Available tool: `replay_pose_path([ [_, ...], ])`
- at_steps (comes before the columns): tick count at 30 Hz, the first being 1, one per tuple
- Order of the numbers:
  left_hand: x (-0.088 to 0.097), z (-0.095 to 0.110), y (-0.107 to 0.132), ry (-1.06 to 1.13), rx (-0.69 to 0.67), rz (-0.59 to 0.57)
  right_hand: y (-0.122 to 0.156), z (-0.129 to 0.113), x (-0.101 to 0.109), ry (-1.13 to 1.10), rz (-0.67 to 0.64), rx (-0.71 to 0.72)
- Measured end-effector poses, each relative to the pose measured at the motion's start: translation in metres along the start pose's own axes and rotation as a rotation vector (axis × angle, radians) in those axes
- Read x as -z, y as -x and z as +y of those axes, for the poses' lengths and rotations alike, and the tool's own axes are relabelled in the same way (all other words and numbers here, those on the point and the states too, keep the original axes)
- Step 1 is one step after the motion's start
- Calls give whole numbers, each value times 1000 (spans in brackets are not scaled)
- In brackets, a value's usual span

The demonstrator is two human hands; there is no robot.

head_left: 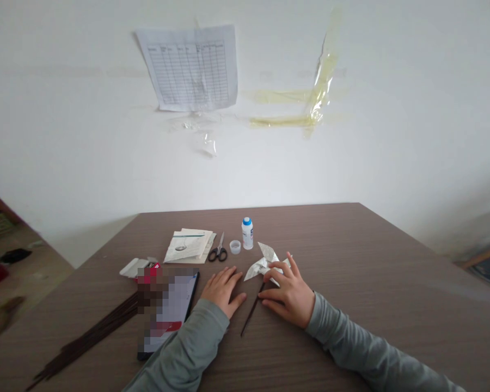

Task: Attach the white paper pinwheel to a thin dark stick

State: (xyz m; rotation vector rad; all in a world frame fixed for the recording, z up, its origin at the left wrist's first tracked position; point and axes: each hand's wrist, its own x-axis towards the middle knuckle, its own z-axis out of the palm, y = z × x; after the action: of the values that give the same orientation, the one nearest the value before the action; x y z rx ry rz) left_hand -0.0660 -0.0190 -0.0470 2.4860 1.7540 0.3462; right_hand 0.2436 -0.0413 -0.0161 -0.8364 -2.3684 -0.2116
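Observation:
A paper pinwheel (265,262), folded from a printed page, lies on the table with a thin dark stick (251,316) running from beneath it toward me. My right hand (289,294) reaches over both, fingers spread and bent, with fingertips at the paper and the upper part of the stick. No firm grip shows there, and the hand covers part of the pinwheel. To the left of the stick, my left hand (222,291) lies palm down on the tabletop, fingers stretched out and holding nothing.
Behind my hands stand a white glue bottle (247,235) with a blue cap and a small clear cup (235,247). Scissors (218,252) and folded printed papers (190,245) lie left of these. A phone (171,310), dark sticks (98,332) and a small open box (141,268) are at left.

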Motion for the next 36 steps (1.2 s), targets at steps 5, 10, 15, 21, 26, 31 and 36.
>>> replay_pose_path([
  [5,-1,-2,-3,-27,-6,-6,-2,7,6,10,-36,-36],
  [10,-6,-4,-2,-41,-1,-5,-3,8,5,-24,-61,-63],
  [15,-5,-3,-2,-36,-3,-5,-4,14,9,10,-158,-129],
  [21,1,-1,-3,-33,4,-44,-4,33,20,29,-223,-290],
  [26,6,0,-1,-3,13,-61,1,54,23,87,-229,-378],
  [31,9,2,0,-4,21,-77,7,75,24,66,-221,-466],
  [36,13,5,1,-22,14,-82,14,98,26,71,-225,-541],
])
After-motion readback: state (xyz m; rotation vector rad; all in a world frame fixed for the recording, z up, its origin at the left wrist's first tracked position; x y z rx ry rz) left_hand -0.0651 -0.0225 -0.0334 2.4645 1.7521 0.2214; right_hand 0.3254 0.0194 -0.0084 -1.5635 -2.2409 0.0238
